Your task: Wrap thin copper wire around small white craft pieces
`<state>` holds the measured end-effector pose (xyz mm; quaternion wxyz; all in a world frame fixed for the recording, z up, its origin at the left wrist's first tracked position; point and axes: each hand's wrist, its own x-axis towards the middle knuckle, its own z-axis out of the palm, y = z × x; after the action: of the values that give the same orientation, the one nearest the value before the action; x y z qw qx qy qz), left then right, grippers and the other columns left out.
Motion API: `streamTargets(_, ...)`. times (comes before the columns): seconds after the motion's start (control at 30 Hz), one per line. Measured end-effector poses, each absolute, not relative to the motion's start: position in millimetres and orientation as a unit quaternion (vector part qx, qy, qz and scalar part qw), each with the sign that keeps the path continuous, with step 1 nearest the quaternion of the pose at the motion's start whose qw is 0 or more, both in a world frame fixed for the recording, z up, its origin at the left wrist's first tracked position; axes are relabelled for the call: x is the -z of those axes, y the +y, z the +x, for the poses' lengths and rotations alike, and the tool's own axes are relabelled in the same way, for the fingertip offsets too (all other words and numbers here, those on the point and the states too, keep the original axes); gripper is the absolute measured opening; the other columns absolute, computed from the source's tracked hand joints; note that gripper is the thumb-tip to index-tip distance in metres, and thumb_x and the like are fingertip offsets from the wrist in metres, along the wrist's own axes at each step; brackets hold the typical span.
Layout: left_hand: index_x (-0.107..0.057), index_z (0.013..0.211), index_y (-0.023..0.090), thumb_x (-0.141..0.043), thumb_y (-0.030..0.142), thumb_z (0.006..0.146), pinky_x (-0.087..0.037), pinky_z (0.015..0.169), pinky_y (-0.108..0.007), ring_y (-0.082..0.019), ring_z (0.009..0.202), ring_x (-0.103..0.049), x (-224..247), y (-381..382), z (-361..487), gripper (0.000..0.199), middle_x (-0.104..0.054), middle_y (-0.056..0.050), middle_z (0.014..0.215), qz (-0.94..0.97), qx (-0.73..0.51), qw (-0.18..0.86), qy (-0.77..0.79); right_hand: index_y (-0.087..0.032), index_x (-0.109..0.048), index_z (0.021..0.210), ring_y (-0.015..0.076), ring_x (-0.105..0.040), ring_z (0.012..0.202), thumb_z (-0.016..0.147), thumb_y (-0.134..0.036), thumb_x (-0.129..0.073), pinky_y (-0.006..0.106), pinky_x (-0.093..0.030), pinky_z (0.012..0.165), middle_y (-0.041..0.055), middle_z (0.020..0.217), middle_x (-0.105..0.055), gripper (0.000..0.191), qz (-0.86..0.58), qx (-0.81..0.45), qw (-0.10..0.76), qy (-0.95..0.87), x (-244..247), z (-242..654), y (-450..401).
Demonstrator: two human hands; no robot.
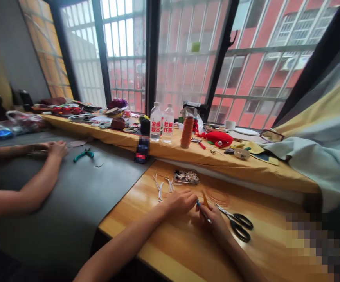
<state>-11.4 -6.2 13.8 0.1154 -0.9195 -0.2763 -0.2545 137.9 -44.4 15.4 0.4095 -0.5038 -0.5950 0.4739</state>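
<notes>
Close together over the wooden table, my left hand [184, 201] and my right hand [212, 219] meet at their fingertips. Both are closed around a small blue piece [198, 203], too small to name. An orange-yellow pointed strip [205, 199] sticks up beside the fingers of my right hand. Something thin and shiny shows at that hand's palm, mostly hidden. Just right of my right hand lie scissors [240, 224] with black handles, blades partly apart. Behind my hands rests a loose coil of orange cord [218, 196].
A clear tray of small pieces [186, 177] and white strips [160, 192] lie beyond my left hand. On the cloth-covered ledge [170, 150] stand two water bottles [155, 123] and an orange thread spool [186, 133]. At left, a co-worker's hands [56, 149] work near teal pliers [83, 155].
</notes>
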Motion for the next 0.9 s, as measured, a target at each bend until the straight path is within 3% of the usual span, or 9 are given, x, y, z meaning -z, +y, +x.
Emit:
streamTargets(0.23, -0.048, 0.085, 0.016, -0.035, 0.023, 0.082, -0.039, 0.064, -0.023, -0.015, 0.085, -0.049, -14, -1, -16, 0.015, -0.054, -0.007, 0.086, -0.936, 0.242, 0.114, -0.227, -0.022, -0.052, 0.057, 0.0140, -0.039, 0.046, 0.066, -0.044, -0.048, 0.029, -0.030, 0.044, 0.0015, 0.049, -0.043, 0.024, -0.527, -0.428, 0.383, -0.627, -7, 150, -35)
streamTargets(0.4, -0.048, 0.091, 0.014, -0.030, 0.023, 0.084, -0.040, 0.064, -0.026, -0.016, 0.086, -0.048, -11, 3, -14, 0.021, -0.055, -0.008, 0.088, -0.926, 0.255, 0.146, -0.234, -0.025, -0.042, 0.045, 0.0168, -0.040, 0.045, 0.069, -0.042, -0.044, 0.032, -0.030, 0.044, 0.0027, 0.047, -0.042, 0.030, -0.519, -0.388, 0.379, -0.661, 3, 156, -25)
streamTargets(0.63, -0.048, 0.084, 0.014, -0.038, 0.032, 0.080, -0.039, 0.062, -0.025, -0.015, 0.079, -0.050, -11, 0, -10, 0.021, -0.055, -0.006, 0.081, -0.926, 0.266, 0.120, -0.240, -0.022, -0.043, 0.046, 0.0141, -0.038, 0.046, 0.065, -0.046, -0.047, 0.029, -0.031, 0.047, 0.0012, 0.047, -0.042, 0.031, -0.526, -0.384, 0.418, -0.633, -10, 146, -37)
streamTargets(0.77, -0.050, 0.085, 0.014, -0.034, 0.020, 0.081, -0.039, 0.066, -0.024, -0.014, 0.076, -0.050, -11, -2, -10, 0.017, -0.056, -0.005, 0.077, -0.922, 0.281, 0.105, -0.245, -0.020, -0.044, 0.047, 0.0112, -0.035, 0.042, 0.064, -0.052, -0.047, 0.026, -0.028, 0.044, -0.0011, 0.044, -0.040, 0.036, -0.511, -0.422, 0.423, -0.618, -9, 144, -35)
streamTargets(0.9, -0.051, 0.079, 0.014, -0.031, 0.022, 0.083, -0.038, 0.067, -0.023, -0.013, 0.074, -0.049, -9, -4, -9, 0.021, -0.056, -0.004, 0.075, -0.916, 0.299, 0.075, -0.256, -0.019, -0.044, 0.045, 0.0102, -0.035, 0.041, 0.062, -0.055, -0.048, 0.025, -0.027, 0.043, -0.0016, 0.042, -0.041, 0.040, -0.502, -0.421, 0.426, -0.623, -8, 143, -36)
